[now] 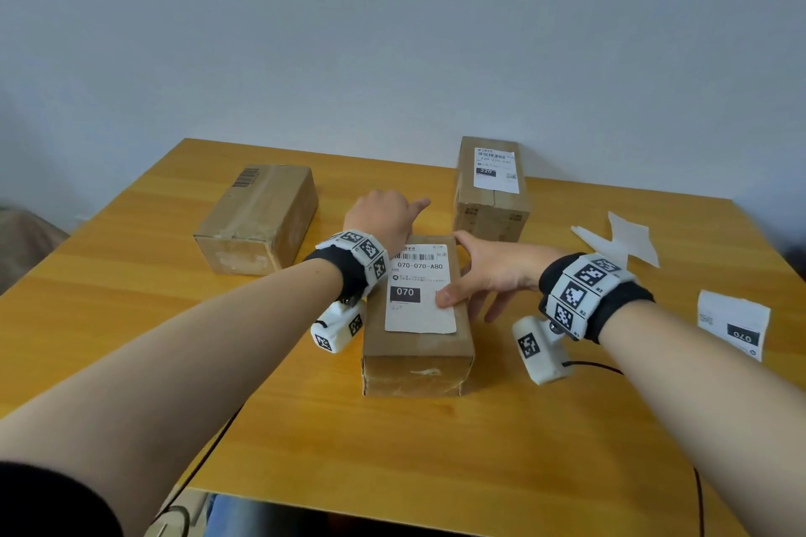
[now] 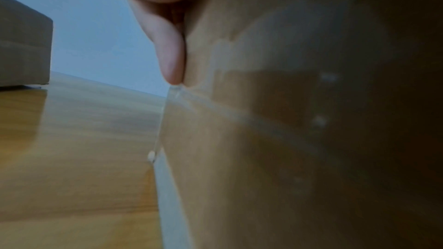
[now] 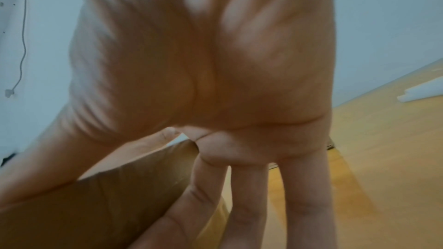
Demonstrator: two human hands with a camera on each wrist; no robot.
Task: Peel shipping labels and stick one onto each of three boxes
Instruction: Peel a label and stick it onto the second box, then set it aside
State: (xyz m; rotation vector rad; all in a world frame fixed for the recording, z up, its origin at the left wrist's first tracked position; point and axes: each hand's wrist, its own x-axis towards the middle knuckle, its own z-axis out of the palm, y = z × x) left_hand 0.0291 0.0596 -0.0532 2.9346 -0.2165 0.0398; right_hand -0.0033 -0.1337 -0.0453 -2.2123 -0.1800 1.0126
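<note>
While the wooden table (image 1: 523, 427) carries three boxes, the near box (image 1: 416, 355) bears its label (image 1: 418, 296); the right hand (image 1: 493, 275), fingers spread straight, presses it, the left hand (image 1: 384, 218) grips the box's far end.

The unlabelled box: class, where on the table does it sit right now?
In the head view, the unlabelled box lies at the table's far left, apart from both hands, left of the 070 box.
</note>
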